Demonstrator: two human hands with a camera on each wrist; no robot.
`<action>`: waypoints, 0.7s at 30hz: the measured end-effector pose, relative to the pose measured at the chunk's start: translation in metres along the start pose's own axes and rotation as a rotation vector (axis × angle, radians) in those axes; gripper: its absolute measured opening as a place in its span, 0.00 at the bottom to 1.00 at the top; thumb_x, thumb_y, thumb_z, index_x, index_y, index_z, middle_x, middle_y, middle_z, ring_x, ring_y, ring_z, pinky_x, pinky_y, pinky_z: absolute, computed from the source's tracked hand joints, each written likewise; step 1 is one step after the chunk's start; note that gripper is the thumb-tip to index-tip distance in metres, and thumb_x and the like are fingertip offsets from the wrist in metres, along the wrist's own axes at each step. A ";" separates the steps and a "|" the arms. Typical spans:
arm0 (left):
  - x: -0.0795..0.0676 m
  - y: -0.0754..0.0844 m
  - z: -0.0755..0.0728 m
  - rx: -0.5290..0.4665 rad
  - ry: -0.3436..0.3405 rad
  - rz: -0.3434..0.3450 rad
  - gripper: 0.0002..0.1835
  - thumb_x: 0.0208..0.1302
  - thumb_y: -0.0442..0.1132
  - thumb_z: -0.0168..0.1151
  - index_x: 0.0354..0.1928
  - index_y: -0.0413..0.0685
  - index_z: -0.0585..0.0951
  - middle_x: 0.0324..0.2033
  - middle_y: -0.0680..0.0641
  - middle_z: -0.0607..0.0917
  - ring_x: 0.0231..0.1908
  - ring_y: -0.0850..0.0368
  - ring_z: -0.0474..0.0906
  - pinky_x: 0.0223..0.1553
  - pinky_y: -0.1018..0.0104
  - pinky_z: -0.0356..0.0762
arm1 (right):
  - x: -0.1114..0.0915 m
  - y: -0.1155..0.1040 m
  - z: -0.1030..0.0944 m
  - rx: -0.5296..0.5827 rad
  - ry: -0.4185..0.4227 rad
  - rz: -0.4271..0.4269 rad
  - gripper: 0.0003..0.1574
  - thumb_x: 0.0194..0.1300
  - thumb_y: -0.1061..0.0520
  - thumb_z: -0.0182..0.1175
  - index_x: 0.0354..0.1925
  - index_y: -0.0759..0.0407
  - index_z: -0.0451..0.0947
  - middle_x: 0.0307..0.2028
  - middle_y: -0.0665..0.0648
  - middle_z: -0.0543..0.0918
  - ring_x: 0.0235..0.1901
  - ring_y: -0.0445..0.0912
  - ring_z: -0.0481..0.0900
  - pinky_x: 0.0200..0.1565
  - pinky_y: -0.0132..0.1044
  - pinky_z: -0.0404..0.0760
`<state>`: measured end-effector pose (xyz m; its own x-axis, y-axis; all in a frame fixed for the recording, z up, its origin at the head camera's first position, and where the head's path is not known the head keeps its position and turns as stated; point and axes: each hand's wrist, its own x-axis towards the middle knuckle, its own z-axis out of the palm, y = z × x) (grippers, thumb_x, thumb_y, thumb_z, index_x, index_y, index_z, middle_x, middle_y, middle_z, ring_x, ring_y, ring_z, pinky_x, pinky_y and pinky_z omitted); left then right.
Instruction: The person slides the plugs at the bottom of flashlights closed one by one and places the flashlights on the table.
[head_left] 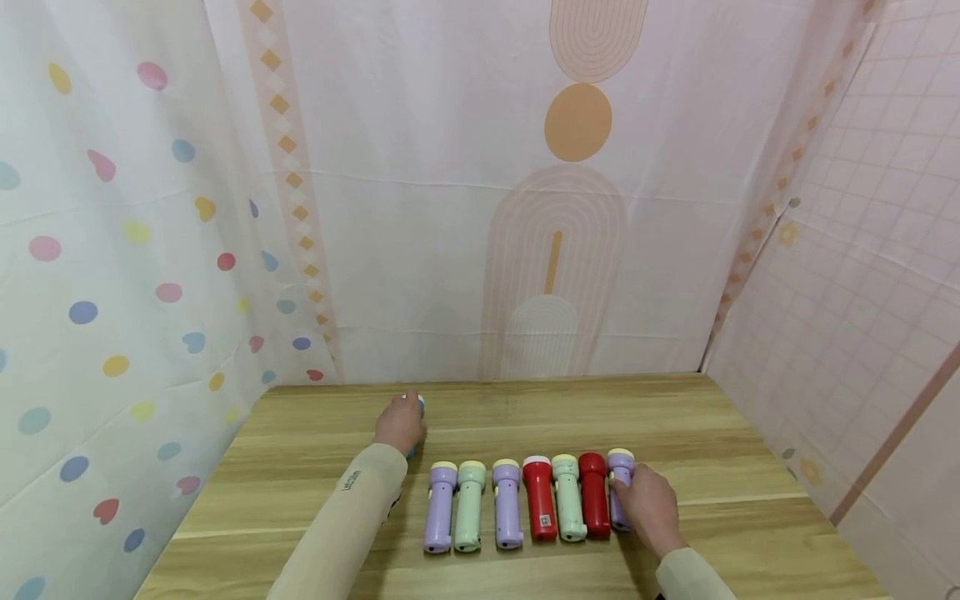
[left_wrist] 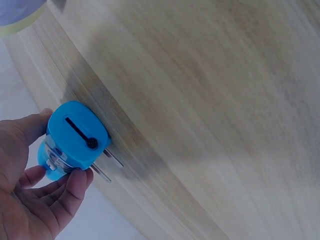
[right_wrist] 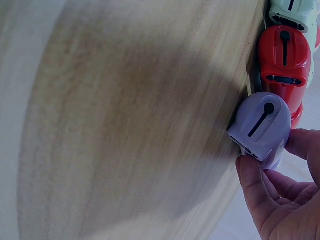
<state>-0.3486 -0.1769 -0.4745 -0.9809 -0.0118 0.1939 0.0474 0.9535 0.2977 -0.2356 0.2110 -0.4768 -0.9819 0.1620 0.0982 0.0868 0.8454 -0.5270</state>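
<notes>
At the back left of the table, my left hand (head_left: 401,425) grips a blue flashlight (left_wrist: 80,127), thumb on one side and fingers on the other. Two metal prongs (left_wrist: 114,159) stick out of its end; in the head view the hand hides most of it. My right hand (head_left: 651,504) holds a purple flashlight (right_wrist: 262,122) between thumb and fingers, at the right end of a row. Beside that one lies a red flashlight (head_left: 594,496), followed leftward by a mint flashlight (head_left: 569,500) and another red flashlight (head_left: 540,500) with a white rim.
Farther left in the row lie a purple flashlight (head_left: 507,508), a mint flashlight (head_left: 470,508) and one more purple flashlight (head_left: 441,512), lenses toward the back. Patterned curtains (head_left: 420,250) hang behind and at both sides of the wooden table (head_left: 720,433).
</notes>
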 end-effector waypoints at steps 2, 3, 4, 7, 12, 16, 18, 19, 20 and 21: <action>0.000 0.000 -0.002 0.000 -0.013 -0.007 0.26 0.58 0.31 0.69 0.55 0.29 0.69 0.37 0.29 0.80 0.34 0.38 0.82 0.32 0.48 0.81 | 0.000 0.000 0.000 0.002 -0.004 0.003 0.17 0.64 0.56 0.63 0.30 0.71 0.75 0.23 0.59 0.77 0.23 0.50 0.74 0.25 0.44 0.74; 0.000 0.001 -0.003 0.000 -0.024 -0.014 0.26 0.59 0.31 0.68 0.56 0.29 0.69 0.37 0.29 0.80 0.34 0.38 0.82 0.32 0.49 0.81 | 0.000 0.000 0.000 0.003 -0.006 0.004 0.17 0.64 0.56 0.63 0.31 0.71 0.75 0.23 0.59 0.76 0.23 0.50 0.74 0.25 0.44 0.74; 0.000 0.001 -0.004 0.001 -0.034 -0.021 0.25 0.60 0.31 0.67 0.56 0.29 0.69 0.37 0.29 0.80 0.34 0.39 0.82 0.32 0.49 0.81 | 0.000 0.000 0.000 0.005 -0.006 0.004 0.17 0.64 0.56 0.63 0.30 0.71 0.74 0.22 0.59 0.76 0.23 0.50 0.74 0.25 0.44 0.73; 0.001 0.002 -0.007 -0.003 -0.064 -0.033 0.25 0.62 0.32 0.65 0.57 0.27 0.68 0.36 0.30 0.80 0.35 0.39 0.82 0.33 0.50 0.81 | 0.000 0.000 0.000 0.007 -0.003 0.005 0.17 0.64 0.56 0.63 0.30 0.70 0.74 0.22 0.59 0.76 0.22 0.50 0.74 0.25 0.44 0.73; 0.002 0.001 -0.012 -0.004 -0.090 -0.039 0.26 0.61 0.32 0.66 0.55 0.23 0.69 0.35 0.32 0.81 0.37 0.40 0.82 0.37 0.49 0.81 | 0.000 0.001 0.001 0.005 0.006 -0.007 0.17 0.64 0.56 0.63 0.29 0.70 0.74 0.22 0.59 0.76 0.22 0.50 0.74 0.24 0.44 0.73; 0.004 0.001 -0.014 -0.014 -0.106 -0.065 0.23 0.60 0.33 0.67 0.51 0.24 0.71 0.36 0.33 0.82 0.38 0.42 0.82 0.40 0.49 0.81 | 0.000 0.001 0.001 0.004 0.012 -0.013 0.17 0.63 0.56 0.63 0.29 0.70 0.74 0.22 0.59 0.76 0.22 0.50 0.74 0.24 0.45 0.73; 0.006 0.000 -0.015 -0.025 -0.113 -0.080 0.20 0.60 0.33 0.68 0.47 0.25 0.73 0.35 0.35 0.82 0.37 0.43 0.81 0.40 0.49 0.81 | -0.001 0.001 0.001 0.004 0.013 -0.013 0.17 0.63 0.56 0.63 0.29 0.69 0.74 0.22 0.59 0.76 0.22 0.51 0.74 0.24 0.45 0.73; 0.006 -0.001 -0.015 -0.031 -0.117 -0.086 0.18 0.59 0.33 0.68 0.46 0.26 0.74 0.35 0.35 0.82 0.36 0.44 0.81 0.40 0.49 0.81 | -0.001 0.001 0.001 0.004 0.013 -0.013 0.17 0.63 0.56 0.63 0.29 0.69 0.74 0.22 0.59 0.76 0.22 0.51 0.74 0.24 0.45 0.73; 0.006 -0.001 -0.015 -0.032 -0.120 -0.089 0.17 0.59 0.33 0.68 0.44 0.26 0.75 0.34 0.36 0.82 0.35 0.44 0.80 0.40 0.50 0.80 | -0.001 0.001 0.001 0.004 0.012 -0.012 0.17 0.63 0.56 0.63 0.29 0.69 0.74 0.22 0.59 0.76 0.22 0.50 0.74 0.24 0.45 0.73; 0.007 -0.002 -0.016 -0.034 -0.122 -0.090 0.16 0.58 0.33 0.68 0.43 0.26 0.77 0.34 0.36 0.83 0.34 0.45 0.80 0.40 0.50 0.80 | 0.000 0.001 0.001 0.004 0.011 -0.012 0.17 0.63 0.56 0.63 0.29 0.70 0.74 0.22 0.59 0.76 0.22 0.50 0.74 0.24 0.45 0.73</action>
<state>-0.3526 -0.1837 -0.4593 -0.9971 -0.0578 0.0502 -0.0374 0.9396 0.3403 -0.2351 0.2116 -0.4781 -0.9809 0.1577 0.1142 0.0744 0.8454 -0.5290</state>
